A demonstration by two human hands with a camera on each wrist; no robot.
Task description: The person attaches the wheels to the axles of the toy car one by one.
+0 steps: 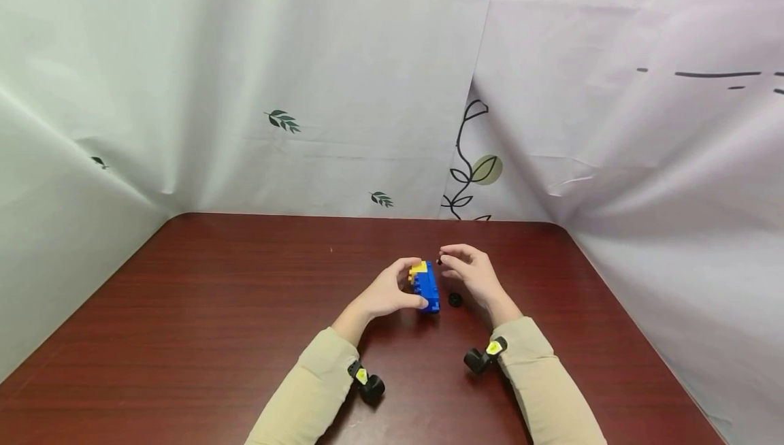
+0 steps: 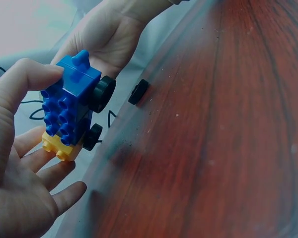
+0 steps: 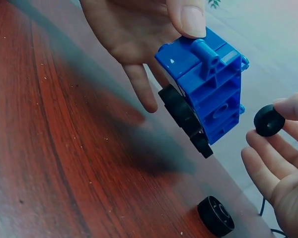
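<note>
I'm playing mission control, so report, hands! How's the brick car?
Left hand holding blue-and-yellow brick car. Right hand pinching small black wheel. Loose black wheel on tabletop; nothing seen blocking.

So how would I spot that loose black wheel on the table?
On the reddish-brown table, find the blue-and-yellow toy vehicle in the left hand. Just to its right in the head view lies a black wheel. Other black wheels sit on the vehicle, and another wheel is pinched in the right hand; this one alone rests on the tabletop, unheld.
</note>
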